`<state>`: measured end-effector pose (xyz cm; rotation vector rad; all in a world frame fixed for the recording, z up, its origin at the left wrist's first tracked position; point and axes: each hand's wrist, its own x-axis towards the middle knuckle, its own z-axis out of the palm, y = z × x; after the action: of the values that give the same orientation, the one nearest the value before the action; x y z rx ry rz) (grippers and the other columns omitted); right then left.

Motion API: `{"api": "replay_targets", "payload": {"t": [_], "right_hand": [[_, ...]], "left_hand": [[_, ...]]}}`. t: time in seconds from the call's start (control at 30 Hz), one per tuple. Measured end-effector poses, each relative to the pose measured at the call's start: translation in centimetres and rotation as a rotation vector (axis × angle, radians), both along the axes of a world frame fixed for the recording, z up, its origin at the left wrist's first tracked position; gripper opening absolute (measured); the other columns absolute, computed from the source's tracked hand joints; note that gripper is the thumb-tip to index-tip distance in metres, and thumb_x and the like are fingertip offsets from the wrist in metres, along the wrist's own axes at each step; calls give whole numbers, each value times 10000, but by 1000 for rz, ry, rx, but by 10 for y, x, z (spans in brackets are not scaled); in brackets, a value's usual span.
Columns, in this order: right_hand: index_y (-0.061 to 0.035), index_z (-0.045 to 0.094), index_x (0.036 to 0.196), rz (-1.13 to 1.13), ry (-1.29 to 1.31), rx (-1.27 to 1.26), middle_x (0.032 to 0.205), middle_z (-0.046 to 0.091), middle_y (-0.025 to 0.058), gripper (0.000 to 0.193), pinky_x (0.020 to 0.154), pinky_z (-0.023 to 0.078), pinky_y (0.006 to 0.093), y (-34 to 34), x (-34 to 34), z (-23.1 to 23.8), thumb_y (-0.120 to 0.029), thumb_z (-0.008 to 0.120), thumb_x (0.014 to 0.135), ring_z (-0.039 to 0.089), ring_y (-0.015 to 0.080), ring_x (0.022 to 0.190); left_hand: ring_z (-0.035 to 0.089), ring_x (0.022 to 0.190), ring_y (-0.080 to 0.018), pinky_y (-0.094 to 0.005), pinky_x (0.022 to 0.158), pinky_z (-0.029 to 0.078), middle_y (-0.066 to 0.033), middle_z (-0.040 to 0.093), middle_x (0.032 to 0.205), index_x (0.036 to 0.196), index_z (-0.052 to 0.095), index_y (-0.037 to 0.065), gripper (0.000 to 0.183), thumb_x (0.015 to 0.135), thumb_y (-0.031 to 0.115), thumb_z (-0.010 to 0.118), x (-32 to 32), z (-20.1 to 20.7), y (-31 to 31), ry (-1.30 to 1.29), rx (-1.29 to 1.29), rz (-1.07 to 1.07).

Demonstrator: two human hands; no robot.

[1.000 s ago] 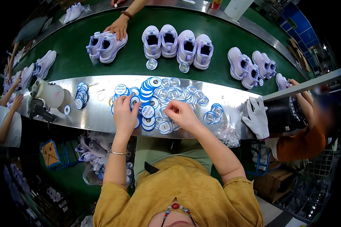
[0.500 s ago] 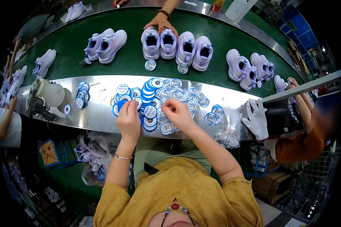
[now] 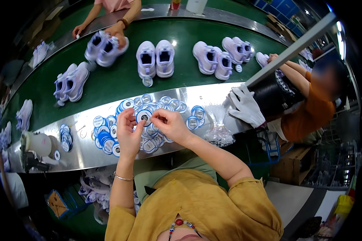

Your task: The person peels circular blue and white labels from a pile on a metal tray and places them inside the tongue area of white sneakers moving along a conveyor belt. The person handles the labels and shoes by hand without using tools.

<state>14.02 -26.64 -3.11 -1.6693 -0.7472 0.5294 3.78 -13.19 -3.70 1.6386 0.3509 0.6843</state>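
At your far left, a white tub (image 3: 39, 144) on a dark, blurred stand sits on the metal counter (image 3: 82, 156), with one round tag lying loose (image 3: 57, 155) and a small stack of tags (image 3: 66, 138) just to the right of it. Beyond them, on the green belt (image 3: 122, 86), a co-worker's hand (image 3: 116, 31) touches a pair of pale lilac shoes (image 3: 108, 58).

Your left hand (image 3: 128, 129) (the one with the bracelet (image 3: 124, 177) on its wrist) is half curled, palm partly turned up, its thumb pressed on the lower part of a blue-rimmed round tag (image 3: 144, 116) and holding it. That tag is directly between your two hands, raised over the big heap of tags (image 3: 152, 143), which spreads below and to both sides of your fingers. Your right hand (image 3: 168, 124) has thumb and forefinger pinched together at the tag's right edge; you cannot tell from here whether they grip the tag or something thin.

Farther right, a few more tags overlap (image 3: 196, 117) near your right forearm, then come a bundle of clear plastic strands (image 3: 219, 128) and a white glove (image 3: 247, 107) lying at the counter's end, near a co-worker in an orange top (image 3: 305, 120)
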Motion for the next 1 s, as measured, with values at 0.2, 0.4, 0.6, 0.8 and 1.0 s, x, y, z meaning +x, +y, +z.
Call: {"api": "replay_targets", "payload": {"t": [0.2,0.4,0.6,0.8,1.0], "right_hand": [[0,620,890,-102,-89,147,708,590,24,88,523,394,228,-25,34,0,-84,636,868,487,48,605],[-7,626,863,-222,-98,52,667,591,64,95,499,392,263,-52,51,-2,-98,636,838,506,112,550],[-10,646,880,-320,-300,93,695,609,58,76,501,395,250,-70,64,1,-62,644,824,502,96,547],[-45,628,830,-350,-375,22,752,626,111,48,561,475,358,-81,80,3,-87,621,809,617,286,644],[-39,609,791,-332,-395,9,732,612,112,37,558,468,379,-90,86,3,-76,614,794,604,304,645]], "left_hand": [[601,752,-80,-212,619,536,-33,635,875,1016,610,0,117,908,33,576,44,18,-27,102,-177,-146],[576,768,-77,-205,639,529,-26,597,907,1112,639,13,236,890,-22,565,84,12,-49,79,-73,-221],[599,778,-86,-211,679,502,-55,627,911,1127,588,-43,298,834,-26,636,107,1,-65,82,-120,-219],[601,748,-66,-195,649,484,-37,655,845,1011,611,-11,181,838,15,658,118,8,-74,180,-89,-237],[576,685,-59,-188,622,475,-28,647,824,944,604,-7,158,816,22,692,125,-5,-80,162,-45,-169]]}}
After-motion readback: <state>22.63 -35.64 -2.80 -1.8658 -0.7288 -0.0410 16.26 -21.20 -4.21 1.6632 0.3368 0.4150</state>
